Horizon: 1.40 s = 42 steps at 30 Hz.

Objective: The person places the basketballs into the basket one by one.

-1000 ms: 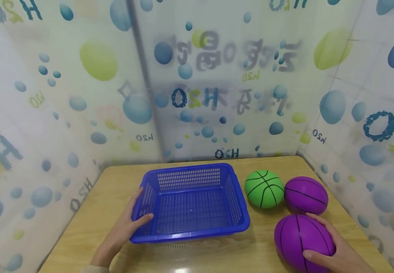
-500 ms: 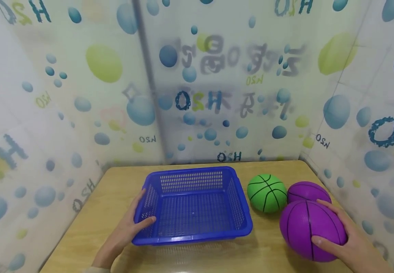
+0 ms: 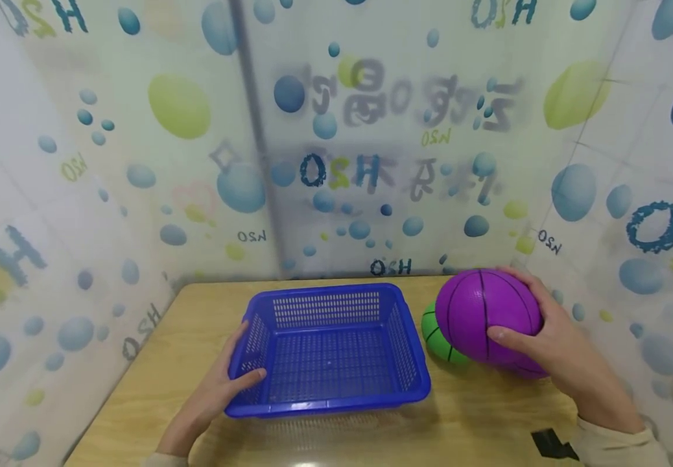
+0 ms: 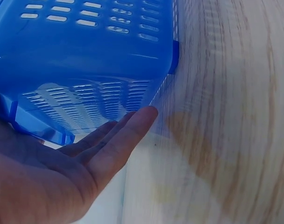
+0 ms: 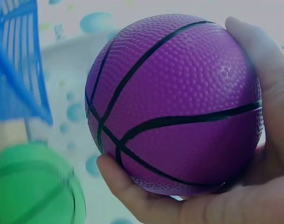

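Note:
An oblong blue plastic basket with slotted sides stands on the wooden table. My left hand holds its left side, the thumb over the rim and the fingers along the outer wall. My right hand grips a purple rubber basketball with black lines, raised off the table to the right of the basket. In the right wrist view, thumb and fingers curve round the purple basketball. A green basketball sits partly hidden behind it. Of a second purple basketball, only a lower edge shows below the held one.
A curtain printed with bubbles and letters rises behind the table and on both sides. A small black piece lies by my right sleeve. Bare tabletop shows in front of the basket.
My right hand has lifted the purple basketball up and moved it away from me, so it now covers part of the green basketball and most of the other purple one. The left hand stays on the basket.

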Each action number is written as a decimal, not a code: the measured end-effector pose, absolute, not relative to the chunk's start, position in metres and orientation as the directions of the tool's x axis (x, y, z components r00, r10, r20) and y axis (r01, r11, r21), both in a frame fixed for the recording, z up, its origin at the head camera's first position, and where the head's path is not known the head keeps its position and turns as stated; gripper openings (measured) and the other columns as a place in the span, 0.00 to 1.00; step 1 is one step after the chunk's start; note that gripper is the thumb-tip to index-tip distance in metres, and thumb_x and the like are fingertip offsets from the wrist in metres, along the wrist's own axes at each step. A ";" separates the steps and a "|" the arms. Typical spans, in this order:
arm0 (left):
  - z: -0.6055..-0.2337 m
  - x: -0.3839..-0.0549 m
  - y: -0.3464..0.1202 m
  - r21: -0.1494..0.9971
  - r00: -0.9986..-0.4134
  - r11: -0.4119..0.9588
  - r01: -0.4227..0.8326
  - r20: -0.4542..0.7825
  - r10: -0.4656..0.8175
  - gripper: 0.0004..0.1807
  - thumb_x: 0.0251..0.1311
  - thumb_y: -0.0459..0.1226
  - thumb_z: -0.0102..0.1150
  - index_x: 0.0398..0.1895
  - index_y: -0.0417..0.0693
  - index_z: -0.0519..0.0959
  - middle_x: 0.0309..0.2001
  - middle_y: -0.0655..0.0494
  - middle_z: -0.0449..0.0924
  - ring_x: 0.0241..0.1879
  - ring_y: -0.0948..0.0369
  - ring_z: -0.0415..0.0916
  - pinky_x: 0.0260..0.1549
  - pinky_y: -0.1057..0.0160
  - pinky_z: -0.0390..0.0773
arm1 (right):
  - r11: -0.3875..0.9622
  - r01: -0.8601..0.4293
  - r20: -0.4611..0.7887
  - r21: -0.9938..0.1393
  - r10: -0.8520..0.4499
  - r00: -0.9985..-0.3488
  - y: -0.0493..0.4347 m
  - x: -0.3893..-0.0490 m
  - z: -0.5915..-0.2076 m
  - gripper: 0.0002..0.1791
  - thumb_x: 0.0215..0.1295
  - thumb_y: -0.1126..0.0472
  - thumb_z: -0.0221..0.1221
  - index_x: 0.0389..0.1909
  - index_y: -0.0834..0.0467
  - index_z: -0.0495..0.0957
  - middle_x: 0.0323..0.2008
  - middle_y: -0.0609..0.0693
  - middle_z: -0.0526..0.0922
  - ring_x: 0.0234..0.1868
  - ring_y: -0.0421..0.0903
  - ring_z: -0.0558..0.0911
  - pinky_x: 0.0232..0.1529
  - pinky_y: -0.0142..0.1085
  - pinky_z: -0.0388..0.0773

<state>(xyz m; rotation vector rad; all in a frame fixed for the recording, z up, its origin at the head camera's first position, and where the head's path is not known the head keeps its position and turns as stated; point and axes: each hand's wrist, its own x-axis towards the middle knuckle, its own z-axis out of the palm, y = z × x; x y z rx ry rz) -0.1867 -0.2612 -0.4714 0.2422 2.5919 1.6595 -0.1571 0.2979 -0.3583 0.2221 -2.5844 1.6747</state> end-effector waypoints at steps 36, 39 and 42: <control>-0.488 -0.198 -0.270 0.898 -0.978 0.412 0.154 0.080 0.192 0.57 0.72 0.47 0.71 0.93 0.73 0.44 0.92 0.42 0.37 0.85 0.24 0.44 0.75 0.16 0.47 | 0.378 -0.464 0.261 -0.801 -0.477 -0.840 0.158 -0.226 -0.382 0.59 0.51 0.44 0.87 0.83 0.36 0.65 0.75 0.56 0.73 0.64 0.61 0.83 0.50 0.51 0.92; -0.486 -0.197 -0.269 0.895 -0.978 0.419 0.152 0.076 0.192 0.57 0.72 0.47 0.71 0.94 0.71 0.43 0.92 0.40 0.37 0.85 0.24 0.45 0.75 0.16 0.48 | 0.429 -0.477 0.251 -0.767 -0.483 -0.839 0.153 -0.226 -0.390 0.59 0.49 0.41 0.87 0.82 0.36 0.67 0.71 0.56 0.75 0.63 0.60 0.83 0.49 0.50 0.92; -0.477 -0.193 -0.265 0.904 -0.983 0.413 0.106 0.034 0.178 0.59 0.71 0.46 0.73 0.94 0.67 0.43 0.92 0.38 0.35 0.85 0.24 0.43 0.75 0.17 0.47 | 0.497 -0.483 0.230 -0.720 -0.486 -0.843 0.150 -0.225 -0.395 0.60 0.47 0.37 0.86 0.82 0.35 0.68 0.70 0.57 0.75 0.61 0.59 0.83 0.49 0.50 0.92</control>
